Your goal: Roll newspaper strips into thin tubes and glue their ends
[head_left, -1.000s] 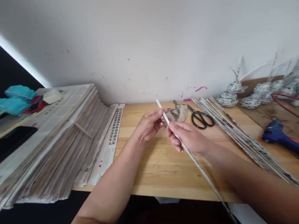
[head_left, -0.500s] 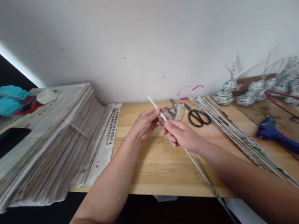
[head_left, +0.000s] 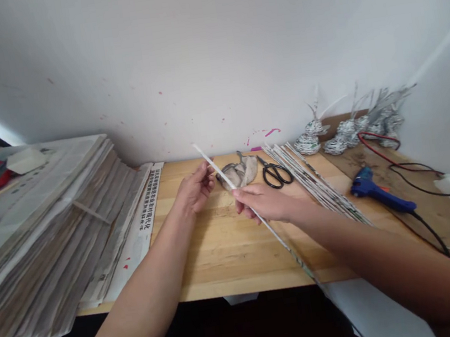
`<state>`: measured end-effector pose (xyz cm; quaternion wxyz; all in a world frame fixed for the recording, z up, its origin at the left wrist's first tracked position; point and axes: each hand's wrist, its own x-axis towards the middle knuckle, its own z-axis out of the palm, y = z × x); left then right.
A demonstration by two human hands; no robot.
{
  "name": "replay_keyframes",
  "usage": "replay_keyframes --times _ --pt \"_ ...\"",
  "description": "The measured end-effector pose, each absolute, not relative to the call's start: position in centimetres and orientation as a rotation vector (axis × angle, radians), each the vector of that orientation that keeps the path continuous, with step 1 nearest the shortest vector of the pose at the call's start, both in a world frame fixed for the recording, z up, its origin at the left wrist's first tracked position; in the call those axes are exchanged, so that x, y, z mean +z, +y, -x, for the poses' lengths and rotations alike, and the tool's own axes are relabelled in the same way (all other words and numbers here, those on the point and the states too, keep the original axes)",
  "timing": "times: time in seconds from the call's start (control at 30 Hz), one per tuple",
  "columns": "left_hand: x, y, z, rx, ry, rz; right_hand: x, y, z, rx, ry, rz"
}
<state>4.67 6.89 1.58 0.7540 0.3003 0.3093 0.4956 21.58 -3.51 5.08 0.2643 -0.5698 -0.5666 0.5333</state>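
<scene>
A long thin rolled paper stick (head_left: 275, 235) slants from upper left down past the table's front edge. My right hand (head_left: 260, 202) is closed round it near its upper part. Just left of the stick's white tip, my left hand (head_left: 197, 188) has its fingers curled, thumb and fingertips near one another; whether anything small is between them is too blurred to tell. Behind the hands lies a crumpled grey-beige cloth (head_left: 246, 171), with black-handled scissors (head_left: 277, 175) to its right.
A tall newspaper stack (head_left: 71, 235) stands at left on the wooden table (head_left: 222, 269). More paper sticks (head_left: 315, 184) lie right of the scissors. Beyond are a blue glue gun (head_left: 381, 194), its cord, and woven paper figures (head_left: 344, 136) by the wall.
My left hand has come off the stick and moved left. More of the stick's upper end shows above my right hand. The view has turned right.
</scene>
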Motion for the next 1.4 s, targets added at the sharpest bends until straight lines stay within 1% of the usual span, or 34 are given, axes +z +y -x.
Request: replay_keyframes --times 0.1,0.23,0.33,0.47,0.53,0.63,0.73,0.8,0.9,0.97,1.07,1.23,1.4 --pt "1.6 6.6 -4.9 1.044 0.779 -0.670 6.2 -4.5 -25.0 1.374 -1.555 1.751" --pt "1.5 6.5 -5.1 1.080 0.821 -0.691 7.1 -6.0 -31.1 1.260 -1.620 1.998" --pt "1.3 6.4 -5.2 1.083 0.811 -0.761 7.2 -6.4 -35.2 0.992 -1.717 2.299" --pt "1.1 6.2 -5.3 1.055 0.816 -0.814 7.0 -5.6 -38.2 0.665 -1.915 2.552" --pt "1.0 6.2 -5.3 1.066 0.823 -0.823 6.8 -4.8 -38.8 0.442 -2.043 2.610" --pt "1.1 6.3 -5.3 1.109 0.824 -0.837 6.7 -3.7 -38.5 0.140 -2.095 2.654" --pt "1.0 6.3 -5.5 1.201 0.873 -0.928 7.1 -2.3 -36.6 -0.081 -2.107 2.560" --pt "0.9 6.3 -5.5 1.320 0.951 -1.089 7.5 -1.3 -34.2 -0.099 -2.115 2.432" --pt "0.9 6.1 -5.4 1.470 1.038 -1.405 7.6 0.2 -29.6 0.053 -2.184 2.177" --pt "1.0 5.8 -5.2 1.516 1.088 -1.590 6.9 1.0 -26.5 0.169 -2.196 2.029" --pt "1.2 5.4 -5.0 1.512 1.152 -1.775 4.6 1.6 -23.1 0.272 -2.121 1.905" --pt "0.9 5.3 -5.3 1.472 1.135 -1.871 0.3 1.6 -21.4 0.349 -1.980 1.705" --pt "0.5 6.3 -4.7 1.442 1.241 -1.874 -1.3 1.6 -21.9 0.341 -2.021 1.542"
